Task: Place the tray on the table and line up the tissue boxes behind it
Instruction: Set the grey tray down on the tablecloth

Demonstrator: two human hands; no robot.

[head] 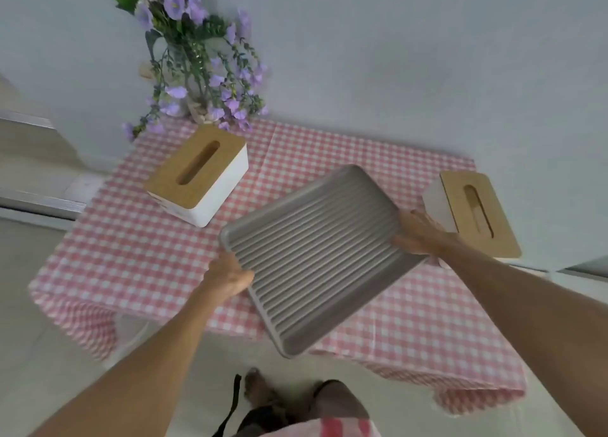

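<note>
A grey ribbed tray [316, 255] is held tilted above the front of the table [131, 249], which is covered by a pink checked cloth. My left hand [230, 277] grips the tray's left edge and my right hand [422, 234] grips its right edge. One white tissue box with a wooden slotted lid [197, 173] stands at the back left of the table. A second tissue box of the same kind [473, 209] stands at the right edge, just behind my right hand.
A vase of purple flowers [197, 75] stands at the table's back left corner against the pale wall. The cloth hangs over the front edge. My legs and a black strap [230, 403] show below, on a light floor.
</note>
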